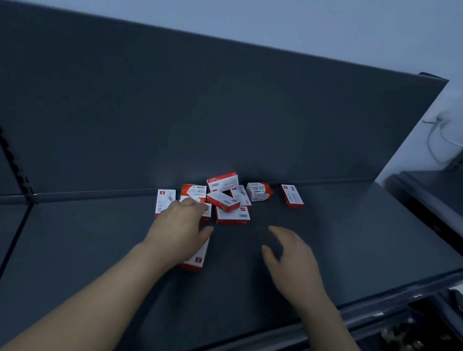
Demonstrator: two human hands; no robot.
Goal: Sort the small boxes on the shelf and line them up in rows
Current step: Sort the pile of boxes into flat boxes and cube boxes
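Toward the shelf's back edge, a loose heap of small boxes is seen — thin card, red and white, judged light, stiff and best pinched by the long sides. The left hand is laid over the heap's left end, fingers curled, its grip hidden; the right hand is held spread and empty.

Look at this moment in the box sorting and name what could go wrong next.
1. The small boxes lie heaped, some leaning on others; the left hand reaching in could topple the pile.
2. One box lies partly hidden under the left wrist and could be swept towards the shelf front.
3. The right hand, open and empty, could overlook the lone box.
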